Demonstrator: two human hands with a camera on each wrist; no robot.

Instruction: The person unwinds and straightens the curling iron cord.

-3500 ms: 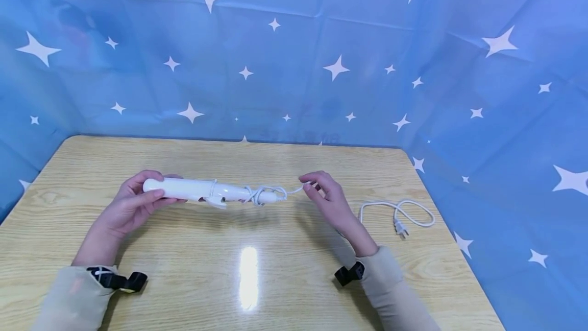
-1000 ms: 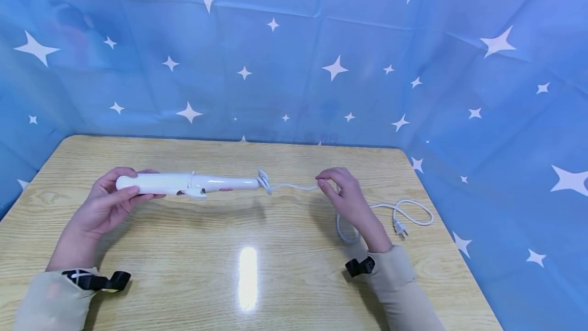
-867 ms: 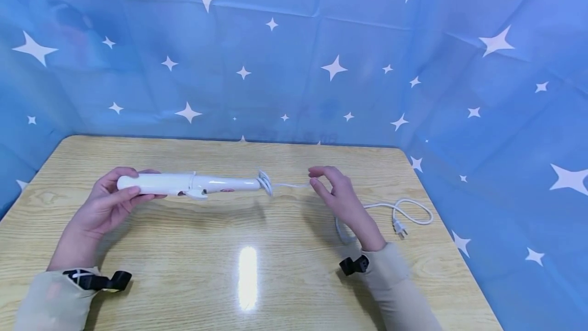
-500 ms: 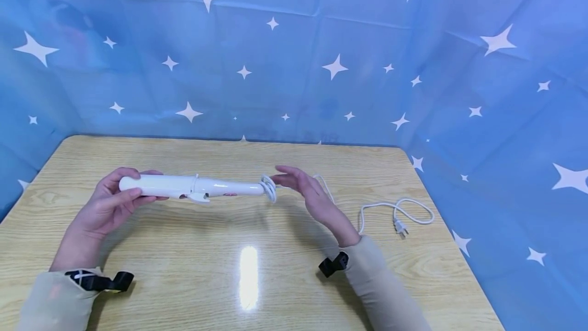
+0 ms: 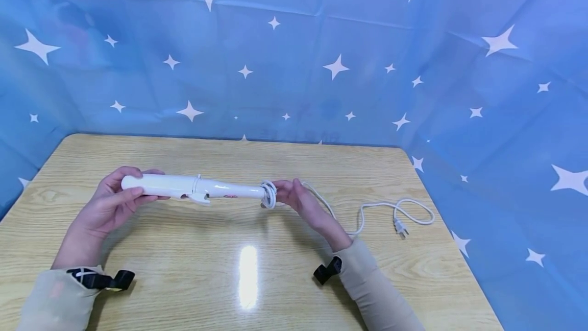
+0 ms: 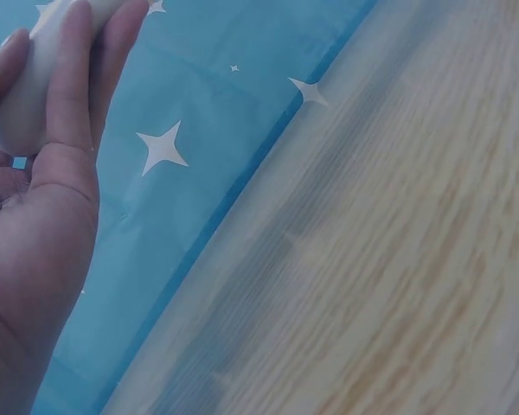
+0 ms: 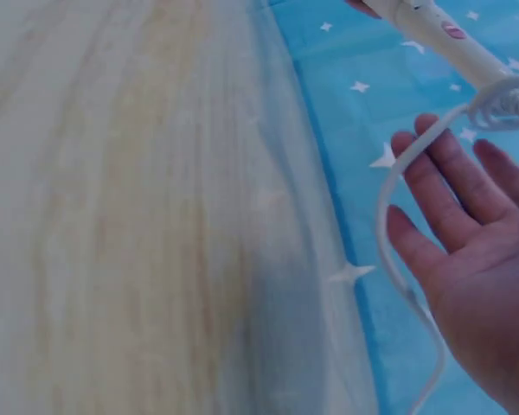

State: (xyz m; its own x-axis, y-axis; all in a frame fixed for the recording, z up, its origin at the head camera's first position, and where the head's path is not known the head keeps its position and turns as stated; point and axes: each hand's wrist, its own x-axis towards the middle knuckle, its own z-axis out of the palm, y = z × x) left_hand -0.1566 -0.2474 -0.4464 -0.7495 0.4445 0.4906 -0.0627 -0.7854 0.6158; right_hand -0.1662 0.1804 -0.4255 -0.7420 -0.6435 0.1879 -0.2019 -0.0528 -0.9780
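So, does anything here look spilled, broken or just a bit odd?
Nothing looks spilled or damaged. The one untidy spot is the white cord: part of it is coiled at the narrow end of the white wand that the left hand holds, while the rest wanders over the table to its plug.

A light wood-grain table with rounded far corners carries 1 bright, elongated reflection on its near half. Beyond it, and to left and right, hangs a creased blue backdrop printed with white 4-pointed stars.
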